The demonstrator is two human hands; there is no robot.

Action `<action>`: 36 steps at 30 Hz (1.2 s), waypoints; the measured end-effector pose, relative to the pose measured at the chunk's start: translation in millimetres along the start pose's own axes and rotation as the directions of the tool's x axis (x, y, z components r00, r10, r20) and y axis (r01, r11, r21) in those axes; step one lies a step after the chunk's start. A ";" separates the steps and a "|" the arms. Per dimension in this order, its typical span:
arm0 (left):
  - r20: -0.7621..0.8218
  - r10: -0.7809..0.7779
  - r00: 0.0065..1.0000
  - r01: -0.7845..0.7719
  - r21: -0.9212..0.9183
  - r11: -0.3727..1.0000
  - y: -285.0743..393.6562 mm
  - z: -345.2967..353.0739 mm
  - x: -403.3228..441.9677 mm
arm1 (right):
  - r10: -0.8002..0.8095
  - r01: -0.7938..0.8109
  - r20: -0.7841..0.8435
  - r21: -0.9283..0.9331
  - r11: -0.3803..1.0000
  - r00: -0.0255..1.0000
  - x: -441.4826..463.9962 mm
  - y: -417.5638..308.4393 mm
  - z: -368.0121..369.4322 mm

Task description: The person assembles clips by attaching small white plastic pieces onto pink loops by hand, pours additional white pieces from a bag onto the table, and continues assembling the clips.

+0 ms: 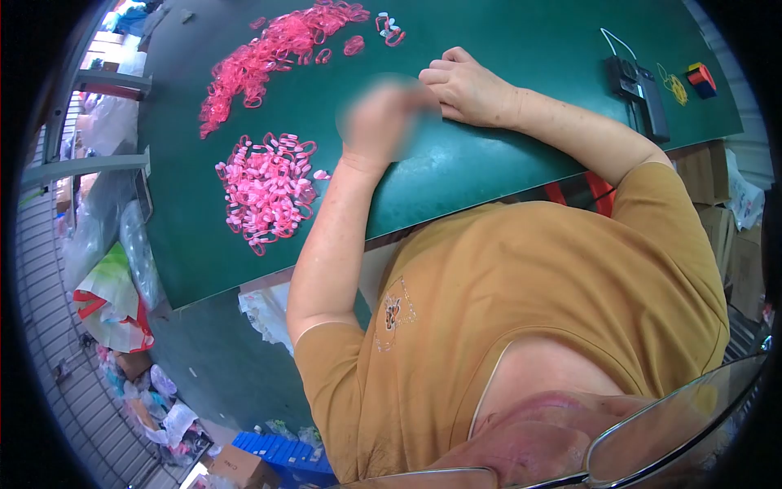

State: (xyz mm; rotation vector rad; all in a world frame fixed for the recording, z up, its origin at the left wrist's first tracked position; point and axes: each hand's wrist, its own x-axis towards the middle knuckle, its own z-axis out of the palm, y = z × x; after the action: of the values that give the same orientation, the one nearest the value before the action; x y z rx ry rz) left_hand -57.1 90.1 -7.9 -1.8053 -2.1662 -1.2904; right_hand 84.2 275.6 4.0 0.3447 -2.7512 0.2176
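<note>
My left hand (pixel 379 122) is over the green tabletop (pixel 456 175), close to my right hand, and is smeared by blur, so its fingers cannot be read. My right hand (pixel 471 88) rests just beside it with its fingers curled in; anything they hold is hidden. To the left lies a pile of small pink loop-shaped pieces with pale pink-white parts (pixel 269 191). Farther back is a heap of translucent pink loops (pixel 269 57). Beyond my hands sits a small cluster of pink loops with white-grey parts (pixel 389 31).
At the right are a black power-strip-like block (pixel 643 98), a yellow string bundle (pixel 674 84) and a small red, yellow and black object (pixel 700 80). Metal brackets (pixel 90 163) stand at the left table edge. Bags (pixel 114 301) and a cardboard box (pixel 240 466) are beside the table.
</note>
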 end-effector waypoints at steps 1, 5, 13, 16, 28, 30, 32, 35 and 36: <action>0.003 -0.008 1.000 0.008 0.006 1.000 -0.3 0.6 -0.4 | -0.001 0.001 -0.007 -0.003 1.000 1.000 -0.7 -2.1 -0.7; 0.019 -0.007 1.000 0.006 0.044 0.999 -3.0 2.0 0.1 | 0.045 -0.045 -0.019 -0.019 0.999 0.999 -4.6 -5.0 1.4; 0.122 -0.393 0.911 0.411 -0.324 0.852 13.0 -21.7 7.3 | 0.403 -0.190 -0.271 0.571 0.798 0.874 -15.2 24.4 -3.7; 0.168 -0.521 0.837 0.530 -0.484 0.696 23.9 -55.0 6.4 | 0.490 -0.284 -0.095 0.714 0.640 0.867 -21.7 41.7 0.4; -0.126 -0.195 0.973 0.227 0.682 0.695 15.8 -188.4 -61.1 | 0.528 -0.394 0.116 0.802 0.450 0.841 -20.6 33.8 5.3; -0.108 -0.106 0.989 0.147 0.541 0.828 52.2 -164.2 -48.0 | 0.537 -0.420 0.158 0.810 0.410 0.829 -22.2 35.4 8.1; -0.033 -0.060 0.998 0.066 0.231 0.971 93.1 -125.7 -33.4 | 0.542 -0.418 0.153 0.811 0.409 0.827 -22.3 38.3 12.4; 0.111 0.225 0.968 -0.175 -0.342 0.923 145.5 -64.2 -15.3 | 0.551 -0.433 0.156 0.798 0.419 0.820 -22.1 36.6 14.5; 0.104 0.314 0.944 -0.222 -0.506 0.834 162.0 -43.7 -10.6 | 0.546 -0.437 0.161 0.794 0.423 0.822 -22.7 35.5 14.3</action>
State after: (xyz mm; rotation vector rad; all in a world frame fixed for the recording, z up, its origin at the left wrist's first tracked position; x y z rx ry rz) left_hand 60.8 51.4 105.5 -2.3932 -1.6539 -1.7747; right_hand 90.7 311.6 -21.3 -0.3060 -2.3470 1.6342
